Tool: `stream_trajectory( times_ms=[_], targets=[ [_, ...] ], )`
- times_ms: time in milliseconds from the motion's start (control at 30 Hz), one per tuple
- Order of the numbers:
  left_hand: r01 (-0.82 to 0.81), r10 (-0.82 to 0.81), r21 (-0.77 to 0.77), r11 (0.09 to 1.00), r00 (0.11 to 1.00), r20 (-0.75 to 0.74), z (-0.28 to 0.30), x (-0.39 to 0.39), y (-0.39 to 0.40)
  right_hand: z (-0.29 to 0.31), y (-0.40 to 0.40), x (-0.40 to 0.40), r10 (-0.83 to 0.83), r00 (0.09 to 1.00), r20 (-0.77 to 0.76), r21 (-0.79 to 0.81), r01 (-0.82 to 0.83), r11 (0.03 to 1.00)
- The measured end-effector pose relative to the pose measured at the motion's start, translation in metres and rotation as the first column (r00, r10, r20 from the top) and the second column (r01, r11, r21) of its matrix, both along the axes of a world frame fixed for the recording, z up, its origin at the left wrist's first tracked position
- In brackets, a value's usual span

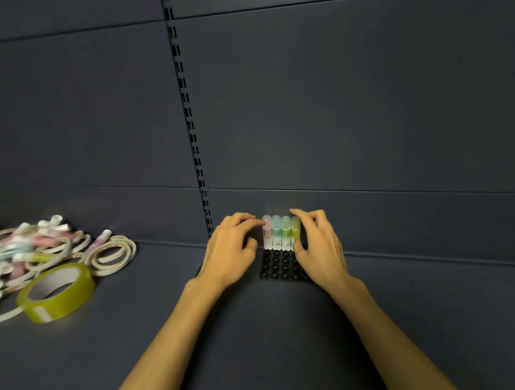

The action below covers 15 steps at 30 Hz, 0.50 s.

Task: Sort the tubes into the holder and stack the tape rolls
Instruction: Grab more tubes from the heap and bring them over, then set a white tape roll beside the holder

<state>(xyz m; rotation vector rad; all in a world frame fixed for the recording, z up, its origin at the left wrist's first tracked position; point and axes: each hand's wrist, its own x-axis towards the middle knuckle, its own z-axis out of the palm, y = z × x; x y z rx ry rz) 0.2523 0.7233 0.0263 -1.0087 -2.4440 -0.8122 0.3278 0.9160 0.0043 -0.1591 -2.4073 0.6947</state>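
Head view, step in hand: I am on the tube half of the job, squaring up the first row in the black holder (281,266); the tape rolls are not yet stacked.
Head view, tubes placed: four stand upright, touching side by side, along the holder's far edge near the back wall: a pink tube (267,232), a blue-green tube (276,232), a green tube (286,232) and a yellow-green tube (296,231).
Head view, holder: the sockets nearer me show as bare dimples, so I judge most of the sorting is ahead.
Head view, left hand (231,251): it lies palm down just left of the row, fingers curled, fingertips meeting the pink tube near its cap; whether I pinch it or only steady it I cannot tell.
Head view, right hand (319,245): it mirrors the left, fingers bent over the top of the yellow-green tube and thumb low against its side, so I seem to hold that one.
Head view, arms: both forearms reach forward from below, converging on the holder.
Head view, loose tubes (25,244): a blurred heap lies well apart at far left, tangled with thin white tape rolls (111,255).
Head view, green tape roll (57,291): a wide one lies tilted at the near edge of that heap.
Head view, next move: I reckon I must let go and reach left for another tube, cap up, aimed at a free socket.
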Motion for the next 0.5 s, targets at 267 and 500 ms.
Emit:
stream_trajectory(
  times_ms=[267, 500],
  targets=[
    [-0.139, 0.141, -0.131, 0.982, 0.99, 0.007, 0.01, 0.035, -0.094, 0.019, -0.087, 0.001, 0.314, 0.949, -0.001, 0.055, -0.313, 0.948],
    [-0.297, 0.3, -0.136, 0.945, 0.954, 0.002, 0.013, 0.054, -0.226, 0.029, -0.21, -0.016, 0.456, 0.889, 0.048, 0.073, -0.459, 0.886]
  ],
)
